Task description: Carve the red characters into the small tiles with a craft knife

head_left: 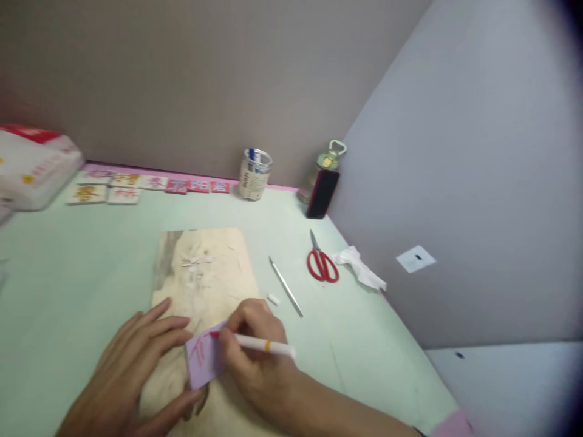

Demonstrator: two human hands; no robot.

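Note:
My right hand grips a white marker pen with a yellow band, its red tip against a small light purple tile. Thin red strokes show on the tile's face. Fingers spread, my left hand rests over the board, with its thumb and fingertips at the tile's left and lower edges. Beneath the tile lies a worn wooden board with pale scraps on its far part.
Right of the board are a craft knife, a white eraser-like piece, red-handled scissors and crumpled tissue. Farther back stand a can, a phone leaning on a bottle, several character tiles and a tissue pack.

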